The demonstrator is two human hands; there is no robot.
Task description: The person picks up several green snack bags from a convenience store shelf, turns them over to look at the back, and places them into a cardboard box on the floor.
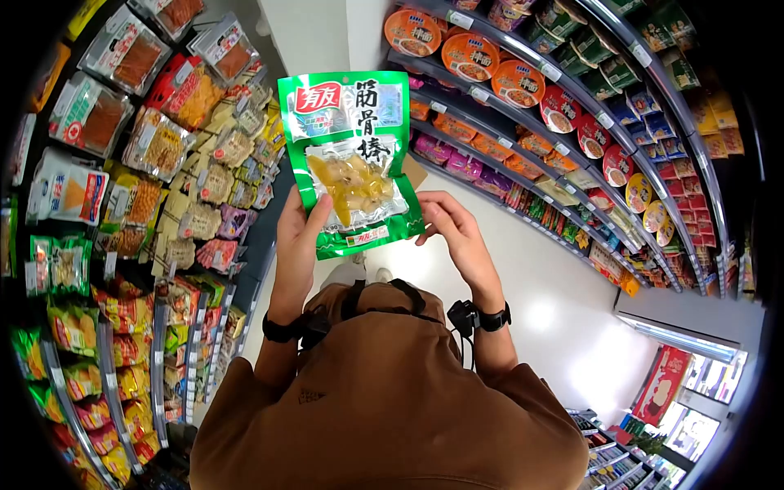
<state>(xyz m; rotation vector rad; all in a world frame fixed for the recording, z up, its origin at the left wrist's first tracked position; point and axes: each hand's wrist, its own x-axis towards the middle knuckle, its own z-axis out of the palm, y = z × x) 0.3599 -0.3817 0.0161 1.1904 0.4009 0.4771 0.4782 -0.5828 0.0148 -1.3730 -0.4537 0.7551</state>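
A green and silver snack packet (353,167) is held up in front of me, its printed front facing me. Through its clear window, yellowish pieces of food show. My left hand (300,233) grips the lower left edge, with the thumb lying across the front and the other fingers hidden behind. At the lower right edge, my right hand (457,233) has its fingers bent and the fingertips against the packet. How firmly the right fingers pinch it is hard to see.
Bagged snacks hang and lie on the shelves (106,327) to my left. Instant noodle bowls (518,83) line the curved-looking shelves on my right. A white pillar (310,41) stands ahead. A red poster (660,384) is near the bright doorway at lower right.
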